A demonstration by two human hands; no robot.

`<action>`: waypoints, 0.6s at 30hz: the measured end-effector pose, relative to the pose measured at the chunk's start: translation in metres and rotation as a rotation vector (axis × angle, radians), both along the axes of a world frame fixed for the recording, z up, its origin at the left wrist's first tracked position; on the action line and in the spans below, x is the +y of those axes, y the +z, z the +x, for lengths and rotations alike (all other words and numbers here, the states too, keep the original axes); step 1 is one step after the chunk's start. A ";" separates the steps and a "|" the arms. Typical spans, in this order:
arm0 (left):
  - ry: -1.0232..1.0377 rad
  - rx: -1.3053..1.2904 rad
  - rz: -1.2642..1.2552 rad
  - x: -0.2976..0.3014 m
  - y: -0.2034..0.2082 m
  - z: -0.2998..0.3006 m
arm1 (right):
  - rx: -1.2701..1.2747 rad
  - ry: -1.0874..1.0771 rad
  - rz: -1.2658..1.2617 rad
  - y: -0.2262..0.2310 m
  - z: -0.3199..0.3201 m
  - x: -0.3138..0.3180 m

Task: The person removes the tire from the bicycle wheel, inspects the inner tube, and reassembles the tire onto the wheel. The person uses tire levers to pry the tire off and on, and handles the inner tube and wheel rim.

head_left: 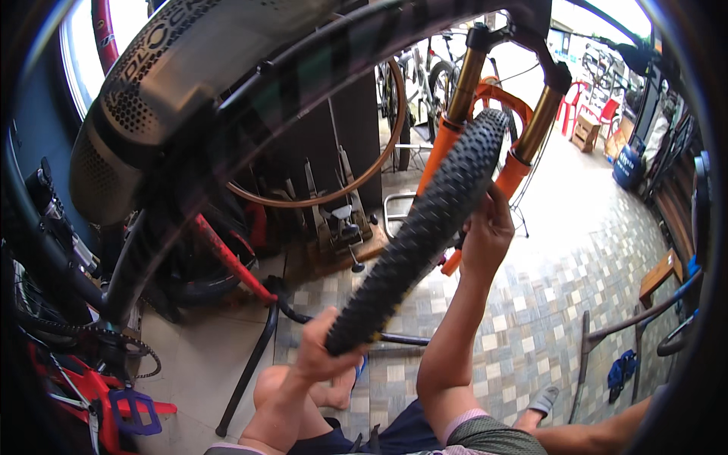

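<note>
Tyre [421, 231] of black, knobbly rubber runs aslant across the middle of the head view, its far, upper end between the two legs of an orange suspension fork with gold upper tubes [441, 152], its near, lower end toward the person; a dark bicycle frame tube [288, 83] crosses above, and a floor of checkered, pale grey and brown tiles [561, 303] spreads beneath. Handling it well would seem to call for an even hold at both places, with the tread lined up midway between the orange legs so that neither is rubbed, and for the bare left hand [317, 349] to bear weight and set the angle while the bare right hand [487, 231] makes the finer adjustments, skin well away from any pinch between wheel and fork. The left fingers are closed around the tyre's near end, gripping it across the tread, their tips partly hidden. The right fingers are bent and raised at the tyre's right side, just beside the right fork leg; whether they grip the wheel or merely touch it cannot be told, since the contact is hidden.
</note>
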State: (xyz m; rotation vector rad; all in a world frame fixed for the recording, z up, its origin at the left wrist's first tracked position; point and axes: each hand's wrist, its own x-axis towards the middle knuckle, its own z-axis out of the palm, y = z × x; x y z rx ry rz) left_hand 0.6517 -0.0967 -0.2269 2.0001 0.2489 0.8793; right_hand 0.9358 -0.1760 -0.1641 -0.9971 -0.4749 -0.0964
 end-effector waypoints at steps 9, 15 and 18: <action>0.091 0.023 -0.193 0.050 0.003 -0.020 | -0.141 0.451 -0.007 -0.004 -0.009 -0.013; 0.285 -0.079 -0.109 0.095 -0.033 0.000 | -0.096 0.543 -0.080 -0.011 -0.042 0.011; 0.242 -0.157 -0.187 0.094 -0.042 0.003 | -0.195 0.469 -0.228 -0.026 -0.052 0.030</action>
